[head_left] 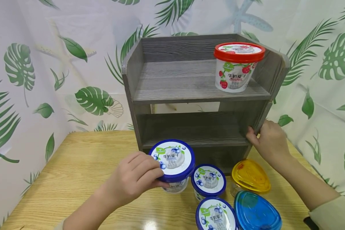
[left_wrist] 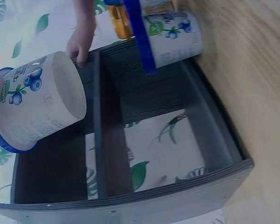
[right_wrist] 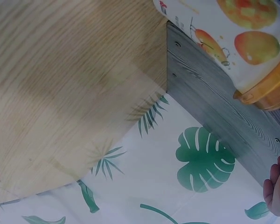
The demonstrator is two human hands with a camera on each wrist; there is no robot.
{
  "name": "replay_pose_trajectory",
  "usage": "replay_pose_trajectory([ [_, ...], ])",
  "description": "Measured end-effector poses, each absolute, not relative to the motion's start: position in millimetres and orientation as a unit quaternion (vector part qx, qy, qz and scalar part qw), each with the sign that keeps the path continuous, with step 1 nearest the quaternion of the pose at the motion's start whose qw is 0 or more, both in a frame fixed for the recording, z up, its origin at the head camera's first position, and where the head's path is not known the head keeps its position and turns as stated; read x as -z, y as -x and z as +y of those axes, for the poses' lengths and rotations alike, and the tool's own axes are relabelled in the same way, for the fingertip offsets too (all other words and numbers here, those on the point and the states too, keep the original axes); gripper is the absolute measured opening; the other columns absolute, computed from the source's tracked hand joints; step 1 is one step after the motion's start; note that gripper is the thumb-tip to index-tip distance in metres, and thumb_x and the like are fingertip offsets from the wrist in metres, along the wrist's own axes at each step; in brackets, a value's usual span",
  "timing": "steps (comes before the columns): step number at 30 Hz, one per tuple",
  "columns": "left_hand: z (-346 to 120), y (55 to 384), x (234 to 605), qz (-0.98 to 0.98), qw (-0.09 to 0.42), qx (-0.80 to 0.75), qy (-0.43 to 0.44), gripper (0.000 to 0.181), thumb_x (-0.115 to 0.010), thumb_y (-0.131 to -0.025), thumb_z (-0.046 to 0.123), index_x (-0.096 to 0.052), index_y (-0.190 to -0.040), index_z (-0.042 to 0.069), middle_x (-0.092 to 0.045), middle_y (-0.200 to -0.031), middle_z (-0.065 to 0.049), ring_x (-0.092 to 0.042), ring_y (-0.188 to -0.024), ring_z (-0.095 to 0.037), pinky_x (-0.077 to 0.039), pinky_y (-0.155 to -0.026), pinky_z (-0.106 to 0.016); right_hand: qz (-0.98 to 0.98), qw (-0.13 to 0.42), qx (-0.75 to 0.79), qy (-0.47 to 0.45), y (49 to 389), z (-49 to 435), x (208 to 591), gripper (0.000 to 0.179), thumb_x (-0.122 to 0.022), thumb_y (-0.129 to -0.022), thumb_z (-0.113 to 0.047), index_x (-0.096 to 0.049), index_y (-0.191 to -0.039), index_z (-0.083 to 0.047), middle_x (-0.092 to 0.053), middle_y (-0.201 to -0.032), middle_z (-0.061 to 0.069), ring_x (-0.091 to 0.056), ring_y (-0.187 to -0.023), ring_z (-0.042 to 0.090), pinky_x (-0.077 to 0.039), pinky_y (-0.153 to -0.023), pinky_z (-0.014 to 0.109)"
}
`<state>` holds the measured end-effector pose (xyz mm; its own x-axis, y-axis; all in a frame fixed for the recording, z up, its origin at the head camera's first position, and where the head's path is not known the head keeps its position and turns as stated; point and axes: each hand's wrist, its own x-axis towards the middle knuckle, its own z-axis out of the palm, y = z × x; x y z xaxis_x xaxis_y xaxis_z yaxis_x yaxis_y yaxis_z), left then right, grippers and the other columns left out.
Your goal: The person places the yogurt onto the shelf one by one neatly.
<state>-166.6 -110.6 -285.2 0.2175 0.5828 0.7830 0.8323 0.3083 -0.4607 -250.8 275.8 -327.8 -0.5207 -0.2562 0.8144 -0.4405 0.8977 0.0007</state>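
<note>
"What's in front of you?"

"The biggest thing is the wooden table [head_left: 83, 153], low in the frame. On it, in the middle, stands the grey shelf [head_left: 178, 76]."

"And the tubs?"

"The red-lid tub [head_left: 237, 68] sits on the top board, at the upper right. If the shelf gets a hard jerk, I think it could tip over. The blue-lid tub [head_left: 172, 161] I'm holding is just below the middle, up off the table, in front of the shelf. Two more tubs, a near one [head_left: 217, 215] and a far one [head_left: 209, 181], stand at the bottom, right beside it. If I swing too low to the right, I could knock them."

"Anything littler?"

"Two pots with three-sided lids, a yellow one [head_left: 251, 177] and a bright blue one [head_left: 257, 210], at the lower right."

"What are your hands doing?"

"My left hand [head_left: 139, 175] pinches one side of the tub's rim, fingers close together and thumb underneath. I can't tell how tight the lid is. If it's loose, it might pop off and the tub would drop. My right hand [head_left: 271, 140] grips the shelf's side, at the right. If it pushes too hard, the shelf could slide."
</note>
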Motion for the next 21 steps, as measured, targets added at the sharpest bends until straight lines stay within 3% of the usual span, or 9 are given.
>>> replay_pose_trajectory([
  [21,-117.8,163.8,230.7,-0.594,0.555,0.128,0.568,0.028,-0.062,-0.090,0.029,-0.062,-0.085,0.001,-0.064,-0.081,-0.006,-0.059,-0.070,-0.018,-0.053,-0.064,-0.030,-0.862,0.453,-0.106,-0.202,250.4,275.5,328.3,0.031,-0.046,-0.082,-0.027,-0.045,-0.068,0.001,-0.046,-0.054,0.014,-0.042,-0.047,0.030,-0.033,-0.042,0.037],
])
